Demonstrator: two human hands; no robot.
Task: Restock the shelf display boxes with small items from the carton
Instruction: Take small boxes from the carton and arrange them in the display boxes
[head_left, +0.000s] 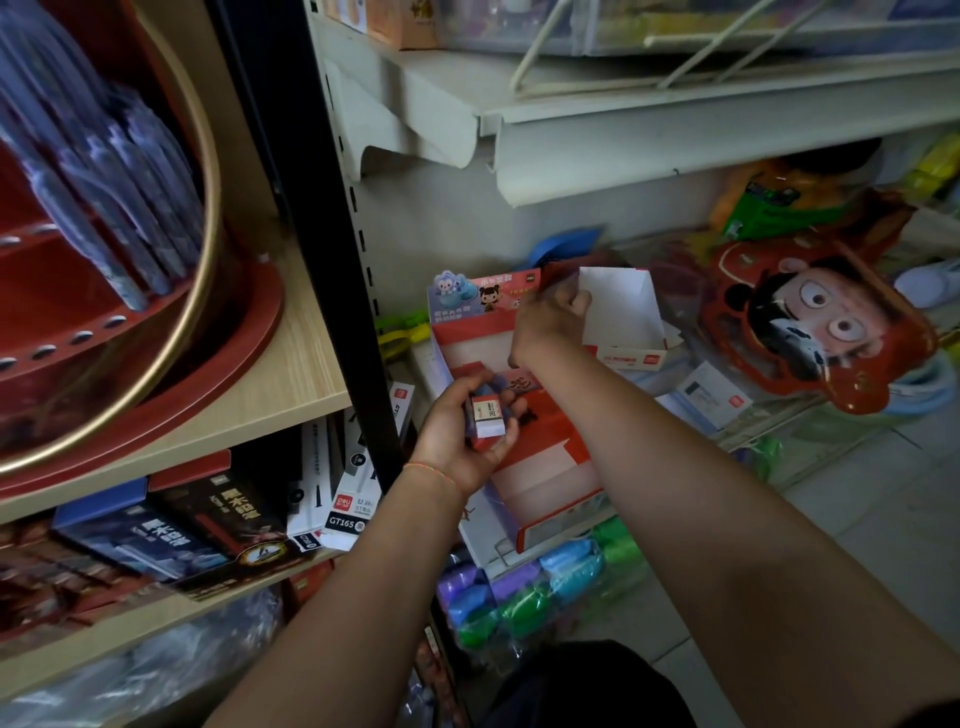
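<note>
Eraser (488, 415), label "2B", left hand (462, 441)

The left hand (462, 441), palm up at centre, grips a small stack of erasers (485, 415) in red-and-white sleeves. At one o'clock from it, the right hand (545, 322) pinches the back flap of a red-and-white display box (524, 462) with cartoon figures on its header. Just beyond, at two o'clock, stands an empty white display box (623, 312). A red cartoon mask (810, 322) lies at three o'clock.
</note>
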